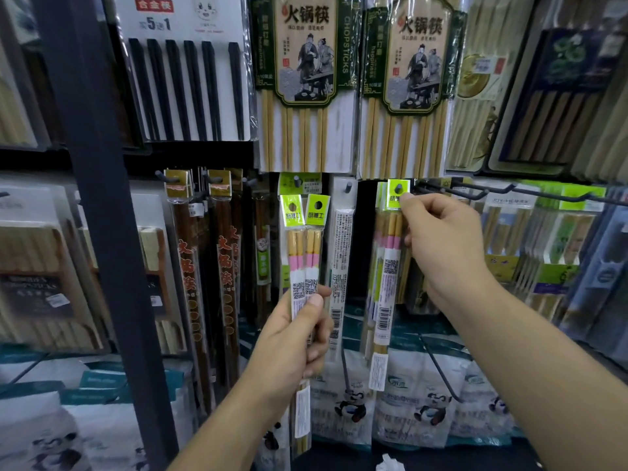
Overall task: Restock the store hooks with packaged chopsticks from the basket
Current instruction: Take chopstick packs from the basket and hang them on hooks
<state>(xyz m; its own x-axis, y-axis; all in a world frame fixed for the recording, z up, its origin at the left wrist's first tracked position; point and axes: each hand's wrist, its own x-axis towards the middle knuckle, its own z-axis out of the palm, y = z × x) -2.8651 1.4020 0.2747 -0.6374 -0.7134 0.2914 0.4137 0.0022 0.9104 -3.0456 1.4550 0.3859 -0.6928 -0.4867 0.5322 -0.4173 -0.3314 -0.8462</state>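
My left hand (294, 338) grips two slim chopstick packs (304, 253) with lime-green header cards and pink-banded sticks, held upright in front of the display. My right hand (441, 246) pinches the green header of another such pack (390, 263) that hangs on a dark hook (398, 189); more of the same packs hang behind it. The basket is out of view.
A dark vertical shelf post (102, 215) stands on the left. Large bamboo chopstick packs (306, 79) hang above. Bare black hooks (475, 192) stick out to the right of my right hand. A white-backed pack (341, 253) hangs between my hands. Panda-printed bags (407, 402) sit below.
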